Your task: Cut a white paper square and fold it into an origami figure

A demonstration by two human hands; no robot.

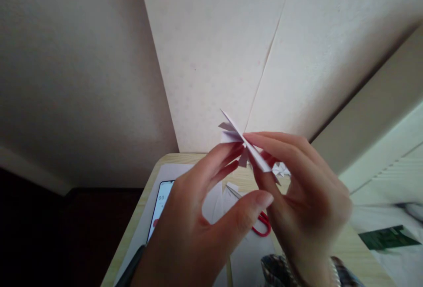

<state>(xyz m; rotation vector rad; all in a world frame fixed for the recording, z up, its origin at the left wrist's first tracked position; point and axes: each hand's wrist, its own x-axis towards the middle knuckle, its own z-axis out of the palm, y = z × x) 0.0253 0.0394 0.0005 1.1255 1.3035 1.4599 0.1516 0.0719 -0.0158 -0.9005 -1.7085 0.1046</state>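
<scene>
Pale walls [211,58] meet at a corner behind a light wooden surface [188,158], with dark floor at lower left of the frame and a green item [390,237] on white material at lower right. Just below and right of the frame's center, a piece of folded white paper [253,148] is held up in the air above the surface, its long axis slanting from upper left to lower right. The narrow, pointed end aims at the upper left of the frame; the blunter end faces lower right, and small flaps jut out toward the left and below. The right hand [307,190] is clamped on the paper, its fingers along the far side and near the lower end. The left hand [205,203] is open, fingertips at the flaps and the thumb spread well apart from them, pointing right. Beneath the hands lie red-handled scissors [262,234], partly hidden, their blades angled to the upper left over white paper. A phone [161,203] with a lit screen rests on a white sheet [176,171] at the left, while other folded white pieces [280,169] sit behind the right hand. A patterned sleeve [276,269] and a beaded bracelet [335,271] show at the right wrist.
</scene>
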